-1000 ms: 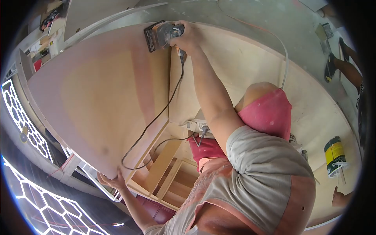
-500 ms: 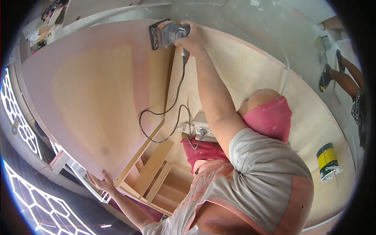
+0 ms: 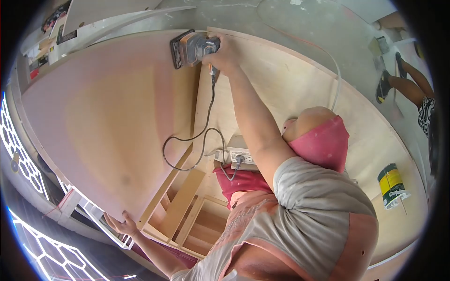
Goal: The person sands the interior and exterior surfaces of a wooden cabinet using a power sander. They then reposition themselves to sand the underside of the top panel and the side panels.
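1. The fingers (image 3: 216, 44) of the right hand (image 3: 225, 54) are wrapped tight around the grey body of a sander (image 3: 190, 48), with the arm stretched out full.
2. The sander sits flat on the far end of the big pink-tinted board (image 3: 108, 117), near its right edge. Its black pad faces left of the fingers.
3. The left hand (image 3: 121, 224) rests at the board's near lower edge with its fingers spread. Whether they hook around the edge cannot be made out.
4. A black cord (image 3: 206, 122) runs from the sander down along the board's right edge, loops on it and ends at a power strip (image 3: 236, 154) just beside the board.
5. A yellow-and-green can (image 3: 390, 185) stands well right of the board.
6. The sander's underside is hidden against the wood. Another person's legs (image 3: 398, 84), far right of the board, are cut off by the dark rim.
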Demonstrator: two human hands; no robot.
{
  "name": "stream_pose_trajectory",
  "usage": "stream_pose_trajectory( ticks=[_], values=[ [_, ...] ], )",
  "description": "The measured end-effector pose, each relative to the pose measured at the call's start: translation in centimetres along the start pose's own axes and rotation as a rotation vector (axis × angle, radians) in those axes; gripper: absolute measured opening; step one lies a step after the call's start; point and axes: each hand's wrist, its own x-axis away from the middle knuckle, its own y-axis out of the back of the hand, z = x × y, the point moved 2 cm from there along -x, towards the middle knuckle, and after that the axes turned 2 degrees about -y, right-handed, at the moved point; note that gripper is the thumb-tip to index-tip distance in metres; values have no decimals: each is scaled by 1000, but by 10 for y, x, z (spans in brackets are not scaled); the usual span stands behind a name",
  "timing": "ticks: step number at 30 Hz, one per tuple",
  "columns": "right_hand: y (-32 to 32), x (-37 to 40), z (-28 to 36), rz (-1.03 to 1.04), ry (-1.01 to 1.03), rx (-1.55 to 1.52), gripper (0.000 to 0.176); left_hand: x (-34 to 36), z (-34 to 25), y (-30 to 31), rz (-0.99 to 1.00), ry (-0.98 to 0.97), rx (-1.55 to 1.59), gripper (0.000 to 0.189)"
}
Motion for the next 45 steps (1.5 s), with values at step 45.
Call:
stream_pose_trajectory(
  ticks=[45],
  values=[
    [-4,-2,-2,-13,-82,-36,73,-2,15,-5,-26,51,4,68]
  ],
)
